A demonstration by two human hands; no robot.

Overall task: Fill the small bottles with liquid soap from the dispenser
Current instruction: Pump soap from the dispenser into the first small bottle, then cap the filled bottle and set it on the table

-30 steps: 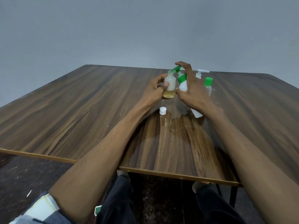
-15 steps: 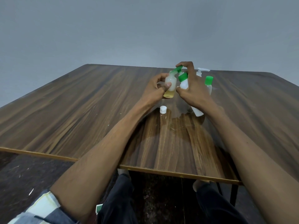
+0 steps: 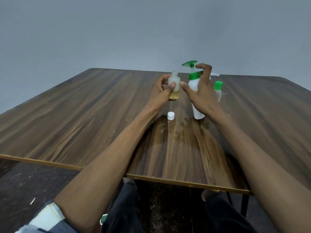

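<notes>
With the left hand [image 3: 161,91] pinching the uncapped small bottle [image 3: 174,85] beside, not under, the dispenser [image 3: 195,91] nozzle (right hand [image 3: 202,95] spread loosely around it), a pump risks spilling soap onto the table [image 3: 84,118].

Uncapped small bottle [image 3: 174,84], upright, amber soap at its bottom, left of the white, green-pumped dispenser [image 3: 194,84].

Brown wood-grain table [image 3: 70,118] with a wet-looking patch [image 3: 181,130]; grey wall [image 3: 117,31]; dark floor [image 3: 25,182].
</notes>
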